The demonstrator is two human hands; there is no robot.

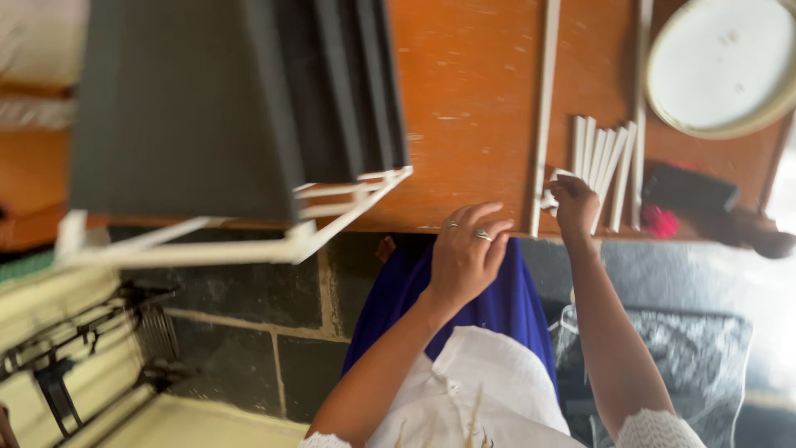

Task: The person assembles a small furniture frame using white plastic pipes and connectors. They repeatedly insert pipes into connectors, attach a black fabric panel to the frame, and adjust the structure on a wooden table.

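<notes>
- The right hand (575, 202) pinches a short white strip (554, 197) at the worktop (473, 108) edge.
- The left hand (466, 249), fingers loosely curled and grasping nothing, rests at the edge at the right hand's 8 o'clock.
- More white sticks (604, 162) lie at 1 o'clock; a nudge could push them off the edge.
- The dark framed model (232, 124) overhangs at 9 o'clock and might tip.

Scuffed, worn wooden table (473, 99) carries smooth matt white sticks (601, 162), matt dark panels (215, 108) and a glossy white plate (721, 62)
</notes>
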